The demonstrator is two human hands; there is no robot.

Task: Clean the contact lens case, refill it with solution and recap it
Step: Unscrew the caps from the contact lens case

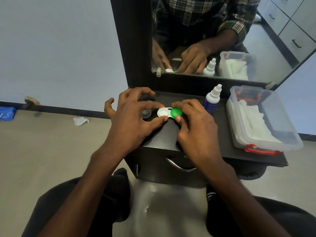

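Two hands are on the contact lens case (166,113), which lies flat near the middle of the black table (222,134). My left hand (135,115) pinches the white end, forefinger at its 12 o'clock and thumb at its 6, with the other fingers arched clear. My right hand (195,124) has fingers and thumb curled round the green cap (176,112) on the right-hand well. The left well is uncapped, a shallow white cup facing up; I cannot tell whether there is liquid in it. A clear loose cap (145,114) sits on the table at 9 o'clock from the case, just beside my left hand.

I judge the case to be very light, rigid plastic, smooth and likely slick if wet. It would skate or flip under a twist unless the white end stays pinned. The best hold is across the narrow bridge and the rim of the open well, keeping fingertips out of the cup. The green cap is small, so it wants a fingertip grip on its edge.

At 1 o'clock the solution bottle (212,100) stands upright, cap on. At 3 o'clock a clear plastic box (280,120) holds white tissues (253,124).
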